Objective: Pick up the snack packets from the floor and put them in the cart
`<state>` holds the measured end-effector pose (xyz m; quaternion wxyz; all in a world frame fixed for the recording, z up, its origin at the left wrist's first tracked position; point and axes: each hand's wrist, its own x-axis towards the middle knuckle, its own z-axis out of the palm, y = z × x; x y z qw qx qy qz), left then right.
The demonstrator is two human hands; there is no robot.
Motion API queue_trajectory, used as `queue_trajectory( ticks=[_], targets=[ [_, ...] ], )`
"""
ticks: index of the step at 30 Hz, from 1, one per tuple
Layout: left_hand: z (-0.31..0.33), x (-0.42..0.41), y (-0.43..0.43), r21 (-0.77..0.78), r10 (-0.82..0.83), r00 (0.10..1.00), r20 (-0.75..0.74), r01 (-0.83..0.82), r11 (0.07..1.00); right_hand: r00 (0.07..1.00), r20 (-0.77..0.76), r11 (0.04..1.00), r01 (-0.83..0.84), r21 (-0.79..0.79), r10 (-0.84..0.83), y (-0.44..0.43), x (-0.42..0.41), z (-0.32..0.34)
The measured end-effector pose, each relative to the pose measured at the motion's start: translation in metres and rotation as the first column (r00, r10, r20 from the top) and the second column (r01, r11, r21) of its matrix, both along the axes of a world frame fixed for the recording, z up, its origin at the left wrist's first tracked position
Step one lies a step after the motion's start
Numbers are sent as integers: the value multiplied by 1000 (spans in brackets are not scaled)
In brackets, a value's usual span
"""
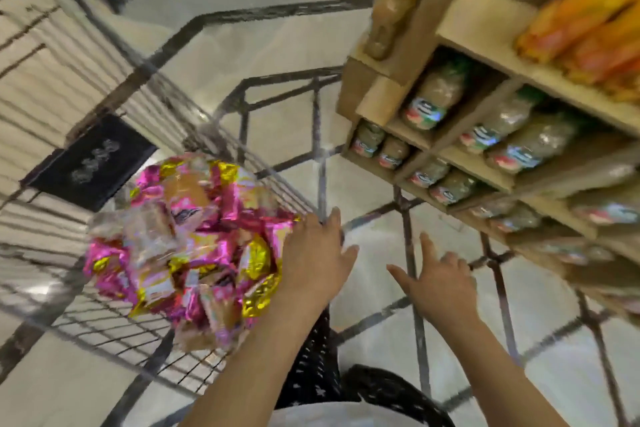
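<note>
A heap of pink, gold and clear snack packets (pixel 187 250) lies inside the wire cart (pixel 114 333) at the left. My left hand (pixel 315 256) is at the heap's right edge, fingers straight, touching the packets beside the cart's rim. To the right, over the tiled floor, my right hand (pixel 440 281) hovers with fingers spread and nothing in it. The whole view is blurred by motion.
Cardboard shelves (pixel 446 149) with several green-capped bottles (pixel 433 100) stand at the right, orange packs (pixel 588 24) on top. A black sign (pixel 93 163) hangs on the cart's far side. Pale floor (pixel 540 329) with dark grout lines lies under my right hand. Dark patterned trousers (pixel 318 374) show below.
</note>
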<state>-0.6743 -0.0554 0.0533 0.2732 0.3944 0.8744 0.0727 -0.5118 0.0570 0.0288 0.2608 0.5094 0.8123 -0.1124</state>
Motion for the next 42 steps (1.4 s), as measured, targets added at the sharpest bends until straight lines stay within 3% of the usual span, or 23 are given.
queue_trajectory(
  ticks=[6, 10, 17, 23, 33, 42],
  targets=[
    [8, 113, 42, -41, -317, 947, -54, 315, 948, 966, -49, 967, 253, -5, -253, -1, 131, 4],
    [13, 207, 54, -51, -492, 869, -49, 490, 870, 897, -102, 902, 431, -20, -431, -16, 231, 7],
    [15, 366, 69, -61, -701, 713, -15, 699, 713, 679, -172, 693, 720, -33, -714, -47, 395, 21],
    [23, 486, 79, -84, -877, 481, -13, 873, 480, 413, -221, 433, 900, -47, -883, -91, 502, 36],
    [30, 652, 110, -103, -990, 139, 13, 985, 137, -12, -255, 13, 995, -96, -967, -136, 622, 32],
    [32, 838, 201, -89, -995, -84, -45, 993, -79, -187, -312, -180, 982, -52, -931, -70, 783, 39]
  ],
)
